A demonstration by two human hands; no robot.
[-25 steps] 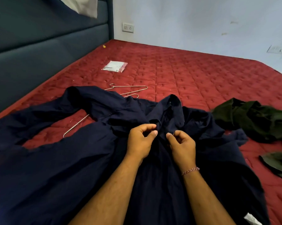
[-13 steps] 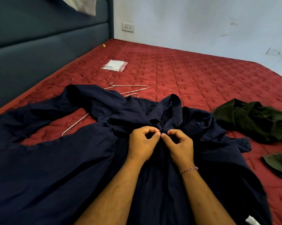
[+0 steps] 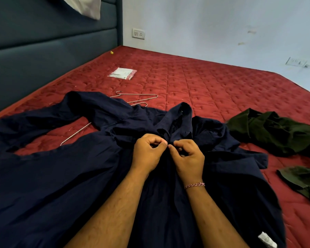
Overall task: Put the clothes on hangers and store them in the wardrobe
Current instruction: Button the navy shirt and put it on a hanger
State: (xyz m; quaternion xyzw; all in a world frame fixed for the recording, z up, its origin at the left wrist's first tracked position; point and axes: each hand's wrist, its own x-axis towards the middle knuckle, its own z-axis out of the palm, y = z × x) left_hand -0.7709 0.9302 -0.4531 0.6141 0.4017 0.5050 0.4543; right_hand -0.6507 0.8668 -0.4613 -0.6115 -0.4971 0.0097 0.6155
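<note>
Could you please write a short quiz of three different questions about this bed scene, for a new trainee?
1. True or false: both hands pinch the dark navy cotton shirt near its collar.
2. Multiple choice: where does the crumpled dark olive-green garment lie? A) on the person's right side of the red quilted mattress; B) under the navy shirt; C) against the headboard.
3. Fill in: the thin silver wire hangers lie partly under the navy ____.

Key:
1. True: the left hand and the right hand meet at the front opening below the collar.
2. A.
3. shirt.
</note>
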